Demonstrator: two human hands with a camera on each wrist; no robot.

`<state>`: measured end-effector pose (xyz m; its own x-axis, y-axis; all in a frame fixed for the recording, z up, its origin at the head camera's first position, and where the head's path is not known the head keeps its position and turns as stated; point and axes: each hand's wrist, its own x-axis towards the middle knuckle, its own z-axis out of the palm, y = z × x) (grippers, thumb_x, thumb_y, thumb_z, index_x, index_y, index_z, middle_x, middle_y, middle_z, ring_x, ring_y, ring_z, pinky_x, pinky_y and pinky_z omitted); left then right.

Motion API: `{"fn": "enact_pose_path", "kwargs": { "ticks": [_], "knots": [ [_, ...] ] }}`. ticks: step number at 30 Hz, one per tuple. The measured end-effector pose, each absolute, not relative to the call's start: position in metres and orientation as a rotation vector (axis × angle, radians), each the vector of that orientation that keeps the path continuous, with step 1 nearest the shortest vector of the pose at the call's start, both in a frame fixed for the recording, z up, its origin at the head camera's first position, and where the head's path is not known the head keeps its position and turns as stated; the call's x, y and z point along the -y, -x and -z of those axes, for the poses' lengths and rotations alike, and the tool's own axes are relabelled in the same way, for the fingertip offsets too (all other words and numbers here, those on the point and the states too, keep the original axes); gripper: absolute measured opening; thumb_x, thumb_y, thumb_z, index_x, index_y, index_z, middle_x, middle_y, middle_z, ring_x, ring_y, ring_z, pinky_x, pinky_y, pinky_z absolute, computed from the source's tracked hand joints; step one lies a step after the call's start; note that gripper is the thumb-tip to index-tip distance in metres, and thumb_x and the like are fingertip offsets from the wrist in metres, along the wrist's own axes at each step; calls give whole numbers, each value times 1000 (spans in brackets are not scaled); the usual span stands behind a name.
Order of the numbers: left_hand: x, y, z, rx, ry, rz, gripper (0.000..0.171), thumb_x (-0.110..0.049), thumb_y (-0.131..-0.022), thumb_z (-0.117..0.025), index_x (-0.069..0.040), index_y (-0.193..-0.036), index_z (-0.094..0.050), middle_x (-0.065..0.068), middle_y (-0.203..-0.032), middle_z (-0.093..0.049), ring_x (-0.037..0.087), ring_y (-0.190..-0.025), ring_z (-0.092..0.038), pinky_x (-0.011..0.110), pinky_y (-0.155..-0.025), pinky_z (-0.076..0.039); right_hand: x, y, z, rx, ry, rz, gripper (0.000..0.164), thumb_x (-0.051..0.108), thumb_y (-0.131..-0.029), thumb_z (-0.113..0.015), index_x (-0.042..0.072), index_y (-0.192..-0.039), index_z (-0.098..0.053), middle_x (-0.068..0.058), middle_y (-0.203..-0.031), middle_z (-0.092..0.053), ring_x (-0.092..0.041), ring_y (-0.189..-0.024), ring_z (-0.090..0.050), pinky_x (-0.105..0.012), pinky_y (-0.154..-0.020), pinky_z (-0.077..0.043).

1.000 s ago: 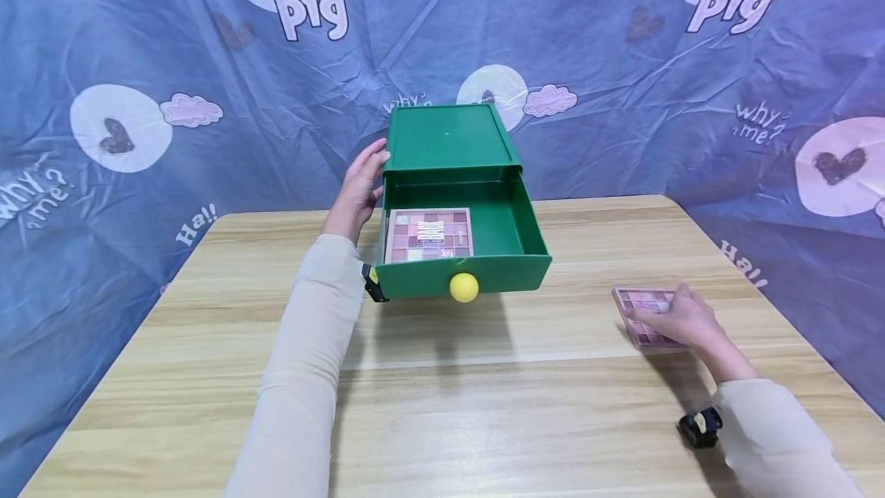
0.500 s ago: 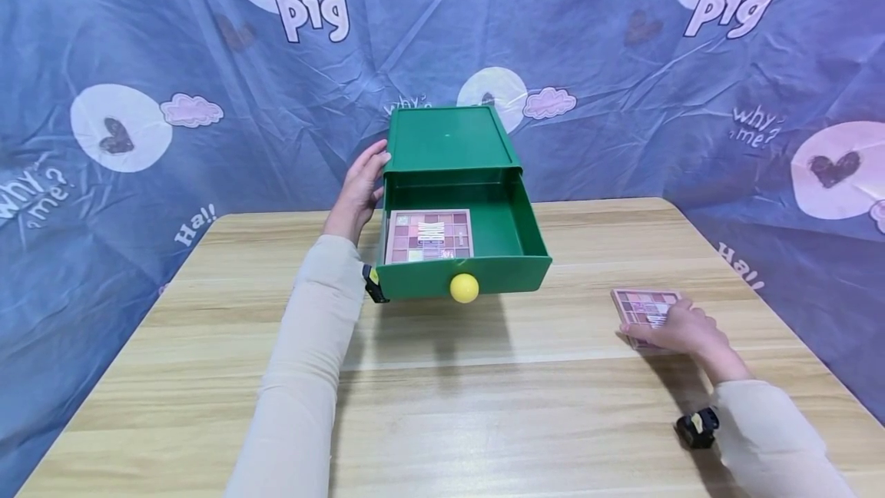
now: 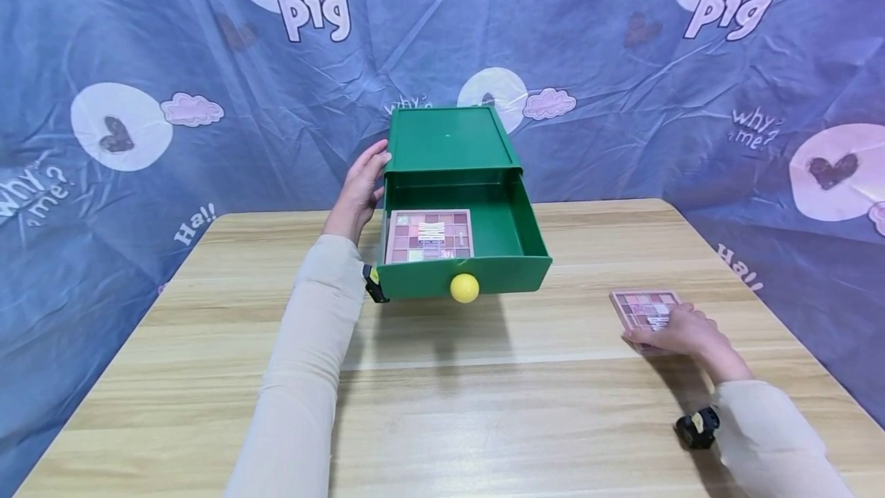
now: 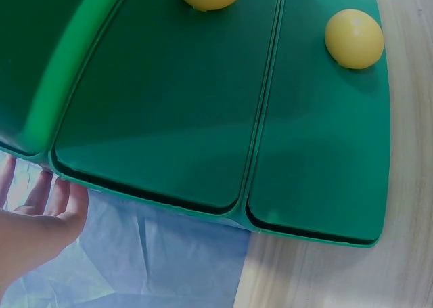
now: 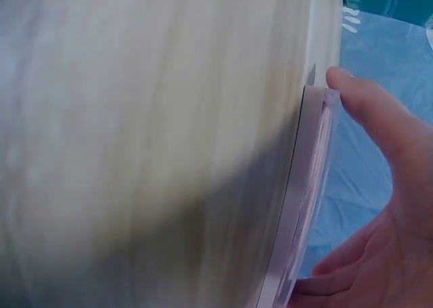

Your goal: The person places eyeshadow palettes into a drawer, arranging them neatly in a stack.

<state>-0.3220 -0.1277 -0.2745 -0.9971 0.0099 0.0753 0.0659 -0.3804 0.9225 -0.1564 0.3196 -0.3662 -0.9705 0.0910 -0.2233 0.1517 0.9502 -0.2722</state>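
In the head view a green drawer cabinet [image 3: 449,137] stands at the table's back, its top drawer [image 3: 494,277] pulled out by a yellow knob side facing me. An eyeshadow palette [image 3: 401,240] lies in that drawer's left half. My left hand [image 3: 359,189] rests on the cabinet's left side, fingers extended along it; the left wrist view shows those fingertips [image 4: 80,196] at the edge. To the right, a second eyeshadow palette [image 3: 632,306] lies on the table. My right hand [image 3: 684,329] holds it across its width, thumb [image 5: 365,105] at one edge and fingers at the opposite edge.
Two lower drawers with yellow knobs [image 4: 354,39] are closed in the left wrist view. The wooden table [image 3: 484,421] ends at a blue printed cloth [image 3: 594,37] behind and at both sides.
My right hand has shifted slightly back over the right palette, uncovering more of its top, and its thumb has settled at the near edge. The left hand and cabinet stay put.
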Motion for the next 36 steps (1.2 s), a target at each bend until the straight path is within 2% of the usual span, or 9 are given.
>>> {"fn": "enact_pose_path", "kwargs": {
  "ticks": [8, 12, 16, 27, 36],
  "knots": [
    [128, 322, 274, 1740, 103, 2575, 44, -16, -82, -53, -13, -125, -46, 7, -119, -48, 17, -108, -44, 37, -87, -27, -322, 155, 362, -2889, -137, 471, 93, 54, -61, -67, -27, -93, -34, -31, -76, -45, -36, -65, -47, -45, -57, -41],
    [128, 322, 274, 1747, 108, 2570, 45, -16, -82, -53, -13, -126, -46, 7, -119, -48, 17, -107, -44, 37, -87, -27, -324, 156, 363, -2867, -124, 545, 76, 50, -59, -70, -18, -85, -45, -20, -72, -49, -28, -62, -47, -37, -53, -40],
    [128, 321, 274, 1753, 117, 2565, 45, -15, -82, -52, -12, -126, -45, 8, -121, -47, 17, -108, -43, 38, -87, -27, -324, 158, 364, -2851, -117, 609, 64, 46, -58, -72, -10, -78, -50, -12, -69, -51, -23, -60, -47, -33, -51, -39],
    [129, 323, 274, 1749, 108, 2567, 45, -16, -82, -53, -13, -126, -46, 7, -121, -47, 17, -109, -43, 37, -87, -28, -321, 171, 347, -2797, -39, 671, 59, 38, -62, -72, -11, -82, -47, -13, -71, -51, -21, -62, -48, -31, -53, -39],
    [128, 322, 274, 1756, 105, 2566, 45, -16, -82, -52, -13, -126, -45, 7, -121, -47, 17, -109, -43, 38, -88, -28, -315, 185, 323, -2809, 65, 667, 64, 34, -63, -72, -15, -88, -40, -15, -73, -50, -22, -65, -49, -31, -56, -41]
  ]
}}
